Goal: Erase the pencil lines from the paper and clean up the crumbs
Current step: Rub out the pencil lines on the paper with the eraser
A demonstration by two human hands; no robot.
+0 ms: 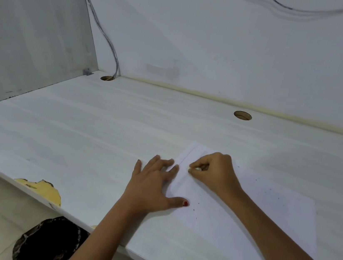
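A white sheet of paper (254,206) lies on the pale desk (77,139), right of centre. A faint pencil line (186,156) runs along its left margin. My right hand (215,170) pinches a small whitish eraser (196,168) and holds it against the paper near that line. My left hand (154,184) lies flat with fingers spread, pressing down the paper's left edge, the thumb on the sheet. Dark eraser crumbs (267,190) are scattered over the paper, mostly right of my right hand and below my left thumb.
Two round cable holes (242,115) (107,78) sit near the desk's back edge; a cable (105,31) runs down the wall into the left one. A side panel (26,34) walls off the left. The front edge is chipped (47,191). A dark patterned object (48,244) lies below.
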